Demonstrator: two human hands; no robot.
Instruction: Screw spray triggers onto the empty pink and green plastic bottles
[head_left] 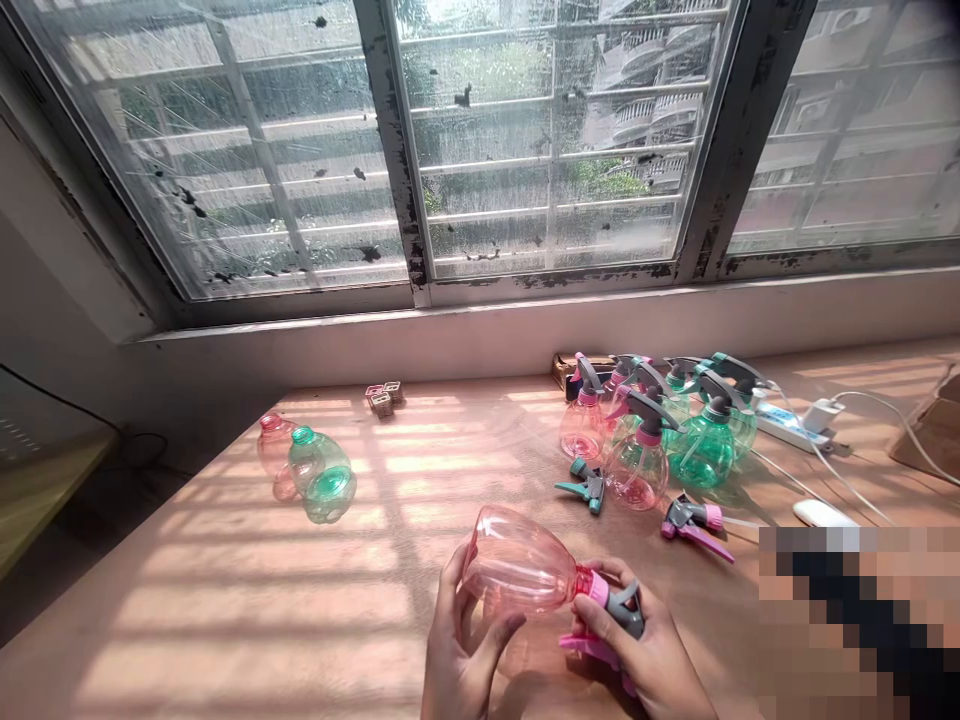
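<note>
A clear pink spray bottle (521,560) lies tilted on its side between my hands, low over the near part of the table. Around its base end curls my left hand (465,640), thumb along the lower side. At the neck, my right hand (649,640) grips the grey and pink spray head (598,588), whose pink trigger points down. The pink collar sits against the bottle's neck; whether it is fully threaded I cannot tell. Just beyond lie a loose teal and grey spray head (586,487) and a loose pink and grey spray head (694,522).
Several pink and green spray bottles with heads (703,445) stand at the back right. Two headless bottles, one green (322,480) and one pink (276,440), are at the left. A white power strip (791,425), cables and a white mouse (823,514) lie at right.
</note>
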